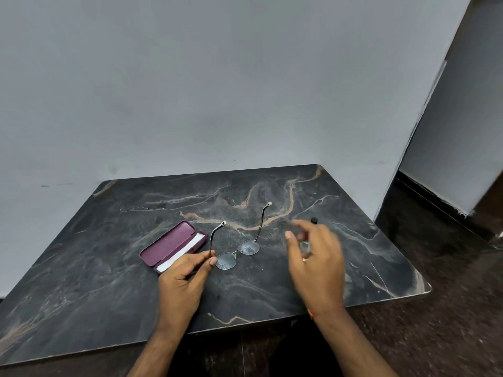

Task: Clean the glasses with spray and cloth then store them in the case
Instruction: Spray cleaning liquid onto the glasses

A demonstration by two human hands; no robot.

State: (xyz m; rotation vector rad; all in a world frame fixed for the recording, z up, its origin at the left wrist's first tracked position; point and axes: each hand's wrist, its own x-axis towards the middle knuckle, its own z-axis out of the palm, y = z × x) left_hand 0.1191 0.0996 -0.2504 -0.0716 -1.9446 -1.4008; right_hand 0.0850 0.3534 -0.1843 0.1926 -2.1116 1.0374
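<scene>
Centre of frame: glasses (239, 247), temples unfolded and pointing toward the wall, lenses speckled with droplets, pinched at one temple hinge by the left hand (187, 273) between thumb and forefinger, the other fingers curled under. Right of them: right hand (315, 257), blurred, fingers loosely curled round a small clear spray bottle (306, 247) whose black cap pokes out above the knuckles. Left of centre: maroon case (174, 245) lying open on the dark marble table (81, 281), a white cloth (187, 248) along its near side, just beside the left hand. Upper frame: plain grey wall (217, 77)
</scene>
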